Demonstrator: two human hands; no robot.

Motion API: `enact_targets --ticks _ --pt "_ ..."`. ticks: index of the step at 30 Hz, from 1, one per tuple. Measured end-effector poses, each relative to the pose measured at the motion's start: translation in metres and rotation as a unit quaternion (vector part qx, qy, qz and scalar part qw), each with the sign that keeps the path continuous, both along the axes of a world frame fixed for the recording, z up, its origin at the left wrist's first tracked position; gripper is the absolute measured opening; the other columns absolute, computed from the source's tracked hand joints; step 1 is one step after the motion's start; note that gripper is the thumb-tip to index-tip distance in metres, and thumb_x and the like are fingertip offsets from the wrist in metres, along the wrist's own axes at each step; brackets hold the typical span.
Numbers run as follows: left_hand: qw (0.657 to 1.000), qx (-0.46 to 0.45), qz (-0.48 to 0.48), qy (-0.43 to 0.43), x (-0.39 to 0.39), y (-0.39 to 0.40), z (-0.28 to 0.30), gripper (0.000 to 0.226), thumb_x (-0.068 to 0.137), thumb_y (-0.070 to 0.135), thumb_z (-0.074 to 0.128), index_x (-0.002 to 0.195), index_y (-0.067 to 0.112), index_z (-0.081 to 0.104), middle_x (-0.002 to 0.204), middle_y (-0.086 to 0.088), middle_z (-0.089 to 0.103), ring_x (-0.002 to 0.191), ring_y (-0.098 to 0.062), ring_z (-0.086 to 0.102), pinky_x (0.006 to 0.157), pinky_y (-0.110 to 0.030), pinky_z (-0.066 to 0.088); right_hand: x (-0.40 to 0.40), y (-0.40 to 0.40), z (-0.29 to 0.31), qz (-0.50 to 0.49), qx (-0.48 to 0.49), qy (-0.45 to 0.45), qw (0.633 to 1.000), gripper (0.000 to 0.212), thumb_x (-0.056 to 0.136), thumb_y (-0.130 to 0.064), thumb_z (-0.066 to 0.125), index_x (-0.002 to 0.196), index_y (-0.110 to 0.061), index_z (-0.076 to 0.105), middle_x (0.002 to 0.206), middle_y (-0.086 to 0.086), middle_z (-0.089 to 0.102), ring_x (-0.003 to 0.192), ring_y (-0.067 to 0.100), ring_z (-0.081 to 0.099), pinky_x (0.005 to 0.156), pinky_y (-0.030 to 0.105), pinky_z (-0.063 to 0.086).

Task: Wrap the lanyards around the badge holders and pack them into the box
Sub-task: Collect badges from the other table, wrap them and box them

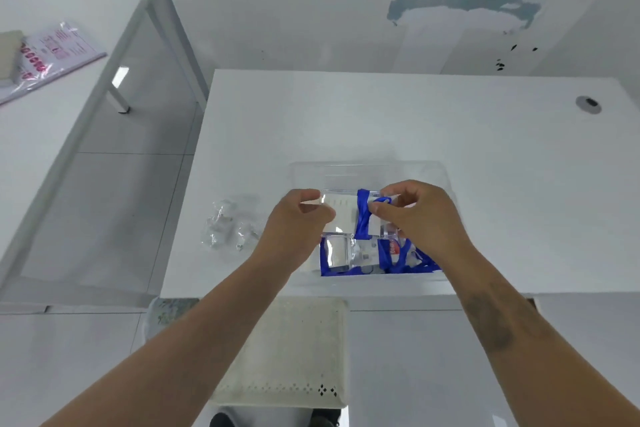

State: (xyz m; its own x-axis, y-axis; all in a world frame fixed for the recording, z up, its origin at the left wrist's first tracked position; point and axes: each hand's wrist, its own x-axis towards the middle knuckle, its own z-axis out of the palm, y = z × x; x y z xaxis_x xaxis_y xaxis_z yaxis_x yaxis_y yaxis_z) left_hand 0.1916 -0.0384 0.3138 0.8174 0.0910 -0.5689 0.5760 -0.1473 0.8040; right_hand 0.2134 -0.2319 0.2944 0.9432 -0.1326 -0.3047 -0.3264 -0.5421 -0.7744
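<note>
Two hands hold a lanyard-wrapped badge holder over a clear box near the table's front edge.

Left to right: crumpled clear wrappers (pixel 228 224) lie on the white table (pixel 381 121); the left hand (pixel 296 224) grips the left end of the badge holder (pixel 341 215); the blue lanyard (pixel 364 215) bands its middle; the right hand (pixel 420 215) pinches a lanyard loop. Below, the transparent box (pixel 367 173) contains more holders wound in blue lanyards (pixel 363 258). Bare tabletop extends behind and right; a stool (pixel 287 350) stands beneath the front edge.
</note>
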Motion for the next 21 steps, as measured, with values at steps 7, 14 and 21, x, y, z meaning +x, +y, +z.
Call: enact_targets --ticks 7,14,21 --pt "0.996 0.077 -0.008 0.047 0.02 -0.035 -0.022 0.033 0.093 0.023 0.058 0.125 0.021 0.049 0.102 0.006 0.057 0.066 -0.001 0.046 0.052 -0.016 0.034 0.032 0.006 -0.041 0.03 -0.104 0.021 0.994 0.043 0.075 -0.054 0.076 0.109 -0.032 0.062 0.095 -0.013 0.067 0.085 0.01 0.065 0.075 0.031 0.052" --pt "0.989 0.127 0.016 0.072 0.032 -0.05 -0.054 0.073 0.069 0.038 0.06 0.133 0.011 0.037 0.135 -0.019 0.052 0.122 -0.04 0.056 0.092 -0.053 0.053 0.037 0.022 -0.057 0.017 -0.13 0.022 0.991 0.037 0.075 -0.045 0.077 0.099 -0.025 0.057 0.088 -0.012 0.066 0.083 0.013 0.062 0.069 0.03 0.049" --pt "0.983 0.174 -0.015 0.053 0.026 -0.06 -0.05 0.082 0.087 0.032 0.061 0.149 0.003 0.017 0.156 -0.015 0.017 0.142 -0.036 0.029 0.112 -0.051 0.036 0.039 0.02 -0.058 0.065 -0.19 0.009 0.98 0.03 0.083 -0.044 0.072 0.106 -0.025 0.073 0.104 -0.007 0.072 0.091 0.013 0.066 0.077 0.027 0.051"
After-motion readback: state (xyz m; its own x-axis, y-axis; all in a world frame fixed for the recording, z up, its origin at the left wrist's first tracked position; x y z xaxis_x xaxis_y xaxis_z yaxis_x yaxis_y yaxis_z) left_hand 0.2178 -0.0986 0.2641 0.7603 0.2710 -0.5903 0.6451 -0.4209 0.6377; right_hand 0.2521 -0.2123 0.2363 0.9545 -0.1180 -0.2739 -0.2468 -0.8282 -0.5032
